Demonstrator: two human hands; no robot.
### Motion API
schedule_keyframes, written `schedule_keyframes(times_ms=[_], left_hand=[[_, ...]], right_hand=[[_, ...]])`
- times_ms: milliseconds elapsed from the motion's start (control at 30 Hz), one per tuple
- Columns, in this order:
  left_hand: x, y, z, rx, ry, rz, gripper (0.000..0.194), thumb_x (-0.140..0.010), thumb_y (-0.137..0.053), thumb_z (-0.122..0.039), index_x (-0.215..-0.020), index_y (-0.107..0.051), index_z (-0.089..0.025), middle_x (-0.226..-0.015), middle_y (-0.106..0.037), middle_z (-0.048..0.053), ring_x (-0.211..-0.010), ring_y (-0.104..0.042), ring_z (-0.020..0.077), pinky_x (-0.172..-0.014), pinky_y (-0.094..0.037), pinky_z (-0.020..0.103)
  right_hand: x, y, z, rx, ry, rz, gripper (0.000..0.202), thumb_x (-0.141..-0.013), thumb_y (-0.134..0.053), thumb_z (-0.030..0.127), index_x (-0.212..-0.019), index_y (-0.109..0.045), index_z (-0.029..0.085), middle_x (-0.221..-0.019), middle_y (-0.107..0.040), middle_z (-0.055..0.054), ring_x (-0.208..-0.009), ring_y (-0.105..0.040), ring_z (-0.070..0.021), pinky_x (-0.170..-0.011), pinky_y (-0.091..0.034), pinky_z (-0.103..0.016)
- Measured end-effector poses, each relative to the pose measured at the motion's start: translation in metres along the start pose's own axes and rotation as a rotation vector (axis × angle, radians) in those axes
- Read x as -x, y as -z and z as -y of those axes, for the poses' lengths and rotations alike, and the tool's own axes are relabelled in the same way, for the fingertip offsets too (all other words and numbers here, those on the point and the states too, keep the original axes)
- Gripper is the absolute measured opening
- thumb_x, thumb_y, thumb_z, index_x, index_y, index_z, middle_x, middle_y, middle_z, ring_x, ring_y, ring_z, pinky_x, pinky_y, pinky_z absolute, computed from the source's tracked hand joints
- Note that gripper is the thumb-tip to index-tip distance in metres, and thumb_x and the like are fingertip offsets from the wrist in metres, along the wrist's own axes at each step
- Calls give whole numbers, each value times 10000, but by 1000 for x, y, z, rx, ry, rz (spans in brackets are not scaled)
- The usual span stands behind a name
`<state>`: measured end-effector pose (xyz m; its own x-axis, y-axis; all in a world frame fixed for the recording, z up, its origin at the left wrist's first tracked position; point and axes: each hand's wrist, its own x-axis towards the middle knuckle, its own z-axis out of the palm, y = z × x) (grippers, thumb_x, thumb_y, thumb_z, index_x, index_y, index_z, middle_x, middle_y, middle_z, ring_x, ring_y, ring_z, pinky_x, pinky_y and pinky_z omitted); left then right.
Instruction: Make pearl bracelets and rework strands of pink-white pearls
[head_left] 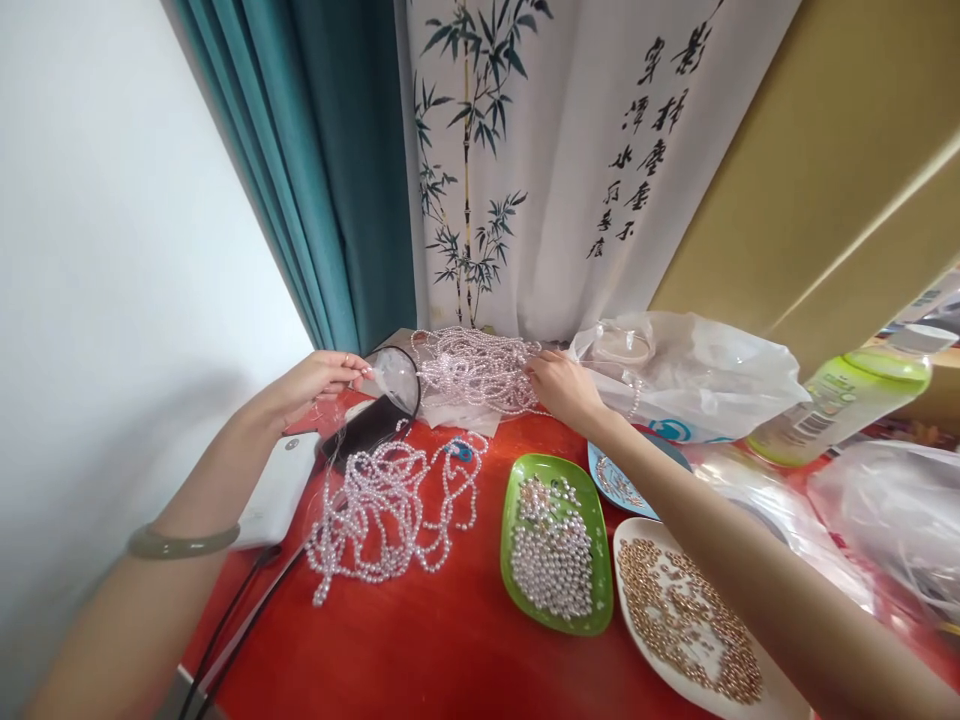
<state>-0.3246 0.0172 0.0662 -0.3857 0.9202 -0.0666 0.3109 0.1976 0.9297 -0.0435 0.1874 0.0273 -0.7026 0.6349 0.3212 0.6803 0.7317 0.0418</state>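
My left hand [326, 378], a green bangle at its wrist, is closed in a pinch at the left. Loops of thin clear thread [330, 435] hang from its fingertips, beside a translucent round object [396, 378]. At the back my right hand [564, 388] has its fingers curled onto the right end of a heap of pale pink bead strands [472, 368]; its fingertips are partly hidden. Nearer me lies a second tangle of pearly pink bead strands [375, 510], with a small blue piece [459, 450] by its right side.
A green tray [514, 590] of loose pearly beads, a white plate [637, 640] of gold-brown beads and a blue plate [600, 475] stand right. Plastic bags [705, 370] and a green-labelled bottle [847, 400] lie behind. A white device [277, 490] with cables is left on the red table [420, 650].
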Motion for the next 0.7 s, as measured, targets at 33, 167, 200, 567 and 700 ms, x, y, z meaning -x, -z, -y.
schedule_keyframes(times_ms=[33, 167, 200, 567, 700], left_hand=[[1, 1, -1, 29, 20, 18, 100, -608, -602, -136, -700, -634, -116, -624, -525, 19, -413, -267, 17, -359, -149, 149], [2, 3, -5, 158, 58, 27, 101, -597, -574, -92, -687, -621, -101, -612, -469, 1, -399, -204, -4, -354, -110, 136], [2, 3, -5, 172, 59, 21, 101, -594, -572, -85, -683, -619, -97, -613, -465, 2, -398, -204, -5, -352, -109, 134], [-7, -1, 8, 24, 61, 40, 139, -666, -573, -178, -780, -624, -118, -639, -539, 28, -412, -290, 26, -371, -148, 158], [-26, -30, 19, -90, 62, 64, 175, -639, -544, -154, -789, -628, -116, -597, -571, 19, -416, -348, 55, -392, -197, 180]], right_hand=[[-2, -2, 2, -9, 1, 7, 223, -816, -409, 115, -897, -612, 156, -950, -609, -73, -926, -500, -191, -745, -365, -252], [-14, -15, 13, -51, 31, 39, 257, -809, -400, 99, -958, -606, 143, -1010, -604, -83, -964, -503, -184, -807, -355, -242], [-19, -20, 17, -62, 47, 47, 264, -810, -400, 101, -977, -601, 139, -1026, -601, -88, -979, -500, -184, -824, -350, -242], [-47, -35, 35, -238, 120, 152, 238, -798, -430, 226, -855, -654, 173, -918, -655, -90, -866, -574, -189, -752, -374, -252], [-39, -20, 10, -330, -23, 99, 299, -762, -402, 192, -921, -655, 212, -948, -655, -65, -845, -578, -203, -717, -379, -267]])
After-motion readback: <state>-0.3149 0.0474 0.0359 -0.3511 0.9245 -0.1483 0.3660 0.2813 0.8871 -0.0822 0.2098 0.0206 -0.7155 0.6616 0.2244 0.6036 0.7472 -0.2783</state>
